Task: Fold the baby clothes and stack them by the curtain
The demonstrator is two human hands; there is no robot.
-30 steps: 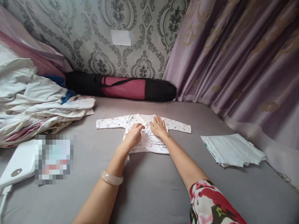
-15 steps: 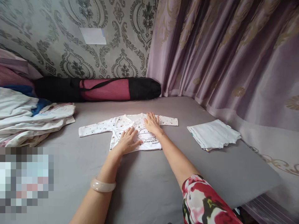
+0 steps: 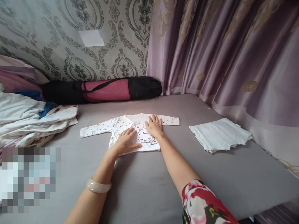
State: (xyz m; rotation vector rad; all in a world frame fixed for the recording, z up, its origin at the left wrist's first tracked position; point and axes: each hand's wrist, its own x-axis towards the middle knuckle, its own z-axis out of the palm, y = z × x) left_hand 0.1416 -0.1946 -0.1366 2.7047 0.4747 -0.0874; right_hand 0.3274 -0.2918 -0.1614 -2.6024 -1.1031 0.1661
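Note:
A small white baby shirt (image 3: 144,143) with a printed cartoon car and lettering lies spread on the grey bed sheet (image 3: 149,189), neckline away from me and both sleeves stretched out sideways. My left hand (image 3: 126,141) rests flat on the shirt's left front, thumb pointing right below the print. On the upper right of the chest lies my right hand (image 3: 154,126), palm down with fingers pointing away from me. Neither hand grips the cloth. Parts of the print and the shirt's lower left are hidden under my hands.
To the right sits a stack of folded white clothes (image 3: 220,135). Several loose garments (image 3: 21,115) are heaped at the left. Along the patterned wall lies a long black and pink bag (image 3: 106,90). A purple curtain (image 3: 198,46) hangs at the right edge of the bed.
My left hand has slid slightly left and toward me over the shirt. My right hand has shifted a little to the right. The camera view has turned slightly.

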